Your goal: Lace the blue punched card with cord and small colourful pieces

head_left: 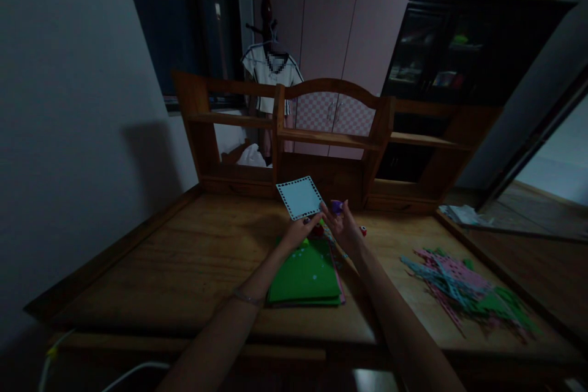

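My left hand (301,231) is closed on the near corner of a pale blue square card (301,197), which has a row of small dark holes along its edges. The card is tilted up above the desk. My right hand (345,231) is beside the card's right corner with its fingers apart, a fingertip close to the card. A small purple object (337,206) shows between those fingers; whether they touch it I cannot tell. Below the hands lies a stack of green sheets (305,275), with a pink edge underneath and small pale bits on top.
Small red items (363,231) are near my hands, partly hidden. A heap of pink, blue and green paper scraps (463,285) lies on the right of the wooden desk (184,257). A wooden shelf (328,138) stands along the back.
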